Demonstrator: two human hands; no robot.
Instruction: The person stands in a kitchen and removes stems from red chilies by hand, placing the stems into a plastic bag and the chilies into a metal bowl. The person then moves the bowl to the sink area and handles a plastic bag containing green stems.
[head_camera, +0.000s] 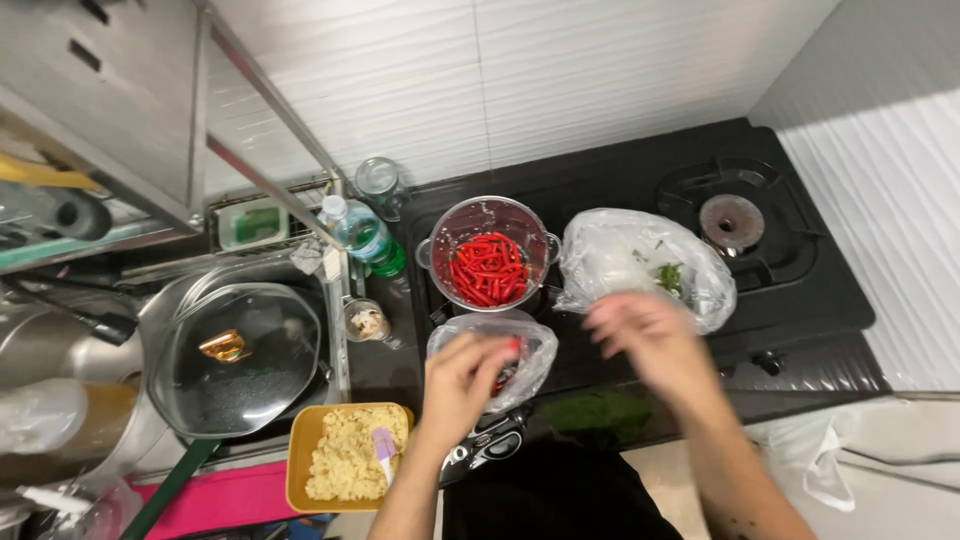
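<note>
My left hand (462, 382) reaches into a small clear plastic bag (535, 350) that holds some red chillies, its fingers bent around something red inside. My right hand (645, 333) is blurred, fingers spread, hovering just right of that bag and in front of a larger clear plastic bag (620, 262) with green herbs in it. Behind both bags a metal colander (440, 250) full of red chillies (488, 268) stands on the black gas stove (800, 290).
A yellow dish (298, 450) of pale chopped food with a small spatula sits at the front left. A glass-lidded pan (235, 360), a green-capped bottle (365, 238), a glass jar (380, 185) and a small cup (366, 320) stand left of the stove. A burner (732, 222) is at the far right.
</note>
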